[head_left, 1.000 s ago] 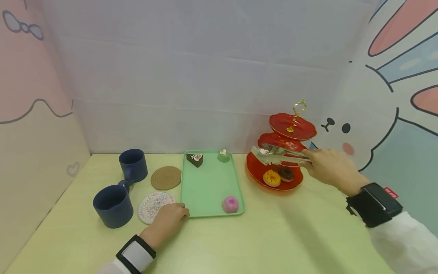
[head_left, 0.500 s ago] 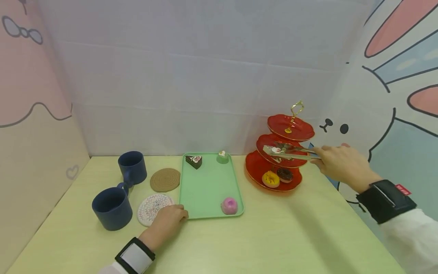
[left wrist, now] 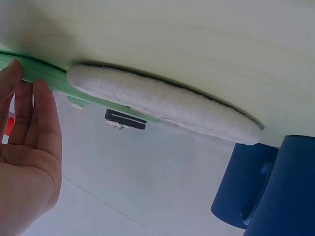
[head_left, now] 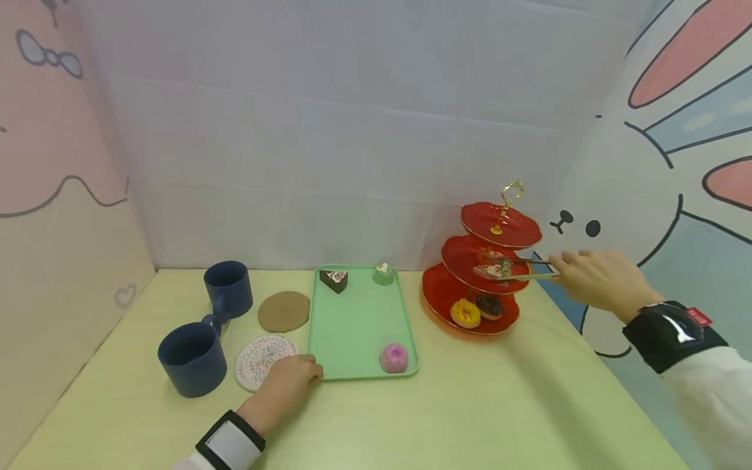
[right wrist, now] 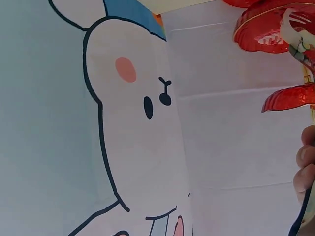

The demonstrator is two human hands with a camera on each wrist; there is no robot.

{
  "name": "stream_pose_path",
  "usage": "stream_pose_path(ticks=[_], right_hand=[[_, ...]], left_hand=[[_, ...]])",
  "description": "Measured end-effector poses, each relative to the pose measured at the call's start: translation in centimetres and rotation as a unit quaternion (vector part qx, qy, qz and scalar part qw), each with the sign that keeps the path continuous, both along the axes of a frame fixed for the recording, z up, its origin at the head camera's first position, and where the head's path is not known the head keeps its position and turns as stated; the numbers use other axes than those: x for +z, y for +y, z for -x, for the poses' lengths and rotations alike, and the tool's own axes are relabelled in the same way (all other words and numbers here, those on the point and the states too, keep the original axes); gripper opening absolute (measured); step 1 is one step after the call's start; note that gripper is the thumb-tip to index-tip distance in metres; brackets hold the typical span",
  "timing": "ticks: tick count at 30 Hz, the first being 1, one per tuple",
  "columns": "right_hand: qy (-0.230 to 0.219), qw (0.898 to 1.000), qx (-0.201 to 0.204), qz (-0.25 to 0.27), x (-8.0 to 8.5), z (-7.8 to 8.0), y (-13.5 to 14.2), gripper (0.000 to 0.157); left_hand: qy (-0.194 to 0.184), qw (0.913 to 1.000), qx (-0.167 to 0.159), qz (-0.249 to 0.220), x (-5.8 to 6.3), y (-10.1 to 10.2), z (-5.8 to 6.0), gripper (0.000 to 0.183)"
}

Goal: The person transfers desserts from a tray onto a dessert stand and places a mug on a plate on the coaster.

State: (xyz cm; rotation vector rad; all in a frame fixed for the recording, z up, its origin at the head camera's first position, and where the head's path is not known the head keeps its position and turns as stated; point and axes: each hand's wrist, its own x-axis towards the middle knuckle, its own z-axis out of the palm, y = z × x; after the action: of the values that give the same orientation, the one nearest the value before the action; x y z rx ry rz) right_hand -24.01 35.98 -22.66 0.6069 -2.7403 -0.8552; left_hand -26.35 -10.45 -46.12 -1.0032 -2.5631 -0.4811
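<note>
My left hand [head_left: 292,377] pinches the near left corner of a green tray [head_left: 358,320], thumb against fingers in the left wrist view. On the tray sit a chocolate cake slice [head_left: 333,281], a small green cake [head_left: 383,275] and a pink ring-shaped cake [head_left: 393,358]. At the right, my right hand [head_left: 599,279] grips metal tongs [head_left: 531,277], whose tips reach over the middle plate of a red three-tier stand [head_left: 455,251]. A small white-and-green shape [right wrist: 301,46] shows at the tips; whether the tongs hold it I cannot tell.
A yellow doughnut [head_left: 465,314] and a chocolate doughnut [head_left: 490,307] lie on the lowest plate. Two blue mugs [head_left: 194,365] stand at the left, beside a woven brown coaster [head_left: 284,311] and a white speckled coaster [head_left: 258,359]. Walls bound the table's back and sides.
The right hand has carried the tongs rightward, from the left edge of the stand to over the middle plate. The left hand has stayed at the tray's corner.
</note>
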Motion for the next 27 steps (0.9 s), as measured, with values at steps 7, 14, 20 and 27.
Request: stream_pose_path(ticks=[7, 14, 20, 27], right_hand=[[-0.001, 0.997, 0.047, -0.060, 0.2, 1.0, 0.9, 0.038], [-0.009, 0.994, 0.072, -0.076, 1.0, 2.1, 1.9, 0.036], [-0.036, 0.998, 0.050, -0.023, 1.3, 2.4, 2.1, 0.031], [-0.042, 0.999, 0.033, -0.005, 1.1, 2.9, 2.2, 0.027]], left_hand=[[0.006, 1.0000, -0.005, -0.005, 0.1, -0.1, -0.1, 0.012], [0.010, 0.9999, -0.006, -0.005, -0.1, 0.0, -0.2, 0.012], [0.013, 0.9999, -0.003, -0.003, -0.1, -0.1, -0.2, 0.013], [0.016, 0.9999, -0.005, -0.001, -0.1, -0.2, -0.1, 0.012]])
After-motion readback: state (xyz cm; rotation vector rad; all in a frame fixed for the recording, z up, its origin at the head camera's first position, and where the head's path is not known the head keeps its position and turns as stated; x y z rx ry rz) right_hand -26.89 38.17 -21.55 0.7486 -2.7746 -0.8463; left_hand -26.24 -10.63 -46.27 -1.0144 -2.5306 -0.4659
